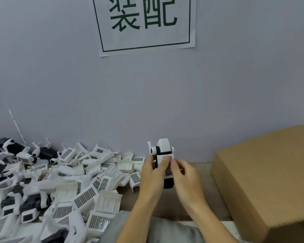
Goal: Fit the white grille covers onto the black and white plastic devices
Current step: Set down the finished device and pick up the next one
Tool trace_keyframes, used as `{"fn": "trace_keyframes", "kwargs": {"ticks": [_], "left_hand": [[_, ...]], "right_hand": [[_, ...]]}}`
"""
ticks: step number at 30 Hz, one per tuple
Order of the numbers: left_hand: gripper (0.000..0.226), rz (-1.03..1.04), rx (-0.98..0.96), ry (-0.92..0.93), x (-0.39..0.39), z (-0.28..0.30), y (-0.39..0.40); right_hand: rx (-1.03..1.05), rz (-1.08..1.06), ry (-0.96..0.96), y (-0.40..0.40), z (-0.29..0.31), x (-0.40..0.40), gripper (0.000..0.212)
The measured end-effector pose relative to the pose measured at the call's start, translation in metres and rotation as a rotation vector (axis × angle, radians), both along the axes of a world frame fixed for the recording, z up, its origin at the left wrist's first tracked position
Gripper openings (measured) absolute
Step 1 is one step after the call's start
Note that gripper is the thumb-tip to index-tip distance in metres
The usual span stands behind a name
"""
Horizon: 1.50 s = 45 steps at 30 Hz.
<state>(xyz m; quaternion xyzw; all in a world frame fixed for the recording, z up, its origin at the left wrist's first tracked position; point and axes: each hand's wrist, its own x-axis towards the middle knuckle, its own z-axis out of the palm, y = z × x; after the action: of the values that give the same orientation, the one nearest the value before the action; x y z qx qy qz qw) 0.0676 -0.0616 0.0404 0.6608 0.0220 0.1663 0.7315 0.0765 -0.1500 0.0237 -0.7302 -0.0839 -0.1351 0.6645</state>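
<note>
- While I watch from afar, my left hand [152, 170] grips the device [162, 155] upright above the table [200, 168], steadying it for pressing.
- My right hand [184, 174] pinches the grille cover [168, 165] flat against its front, thumbs on top.
- Whether the cover has seated, I cannot tell; fingers hide its edges.
- Spare covers [88, 186] lie heaped left; a box [270, 181] sits right.

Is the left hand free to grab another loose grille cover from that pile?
Probably not yet: the left hand and right hand both grip the device. Otherwise the pile lies open beside it.
</note>
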Motion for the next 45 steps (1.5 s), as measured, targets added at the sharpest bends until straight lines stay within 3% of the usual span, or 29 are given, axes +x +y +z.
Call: {"fn": "trace_keyframes", "kwargs": {"ticks": [3,8,12,17,19,21,24,27,29,33,37,39,42,45], "left_hand": [[0.016,-0.057,-0.021,-0.005,-0.001,0.001,0.000],[0.016,0.027,0.106,-0.002,0.001,-0.001,-0.002],[0.021,0.045,0.160,0.001,0.003,0.000,-0.002],[0.023,0.086,0.023,0.081,0.006,-0.004,0.005],[0.026,0.137,-0.127,0.135,0.009,-0.006,0.010],[0.026,0.140,-0.394,0.201,0.012,-0.005,0.016],[0.020,0.107,-0.696,0.233,0.011,0.001,0.020],[0.013,0.121,-0.637,0.203,0.012,0.001,0.020],[0.013,0.107,-0.557,0.183,0.013,-0.001,0.020],[0.021,0.100,-0.395,0.141,0.014,0.000,0.020],[0.014,0.116,-0.306,0.044,0.013,0.005,0.026],[0.025,0.083,-0.460,0.036,0.011,0.008,0.031],[0.037,-0.062,-0.865,0.056,0.004,0.012,0.038],[0.040,-0.209,-0.992,0.031,-0.001,0.011,0.043]], "right_hand": [[0.217,0.182,0.103,-0.008,0.005,0.002,0.027],[0.155,0.038,0.123,-0.008,0.002,0.005,0.020],[0.227,0.008,0.123,-0.005,0.002,0.005,0.016],[0.155,0.076,0.033,-0.003,0.000,0.001,0.012],[-0.026,0.025,-0.023,-0.002,-0.003,0.002,0.020],[-0.286,-0.044,-0.122,-0.001,-0.008,0.001,0.033],[-0.559,-0.003,-0.228,0.002,-0.008,-0.002,0.054],[-0.738,-0.038,-0.245,0.006,-0.010,0.000,0.073],[-0.743,-0.081,-0.213,0.008,-0.008,0.001,0.073],[-0.634,-0.101,-0.210,0.005,-0.004,0.003,0.047],[-0.259,0.131,-0.131,0.001,-0.008,0.003,0.033],[0.073,0.120,-0.080,-0.001,-0.007,0.005,0.019],[0.527,-0.036,0.043,-0.012,0.000,0.010,0.023],[0.631,-0.123,0.165,-0.021,0.003,0.012,0.024]]}}
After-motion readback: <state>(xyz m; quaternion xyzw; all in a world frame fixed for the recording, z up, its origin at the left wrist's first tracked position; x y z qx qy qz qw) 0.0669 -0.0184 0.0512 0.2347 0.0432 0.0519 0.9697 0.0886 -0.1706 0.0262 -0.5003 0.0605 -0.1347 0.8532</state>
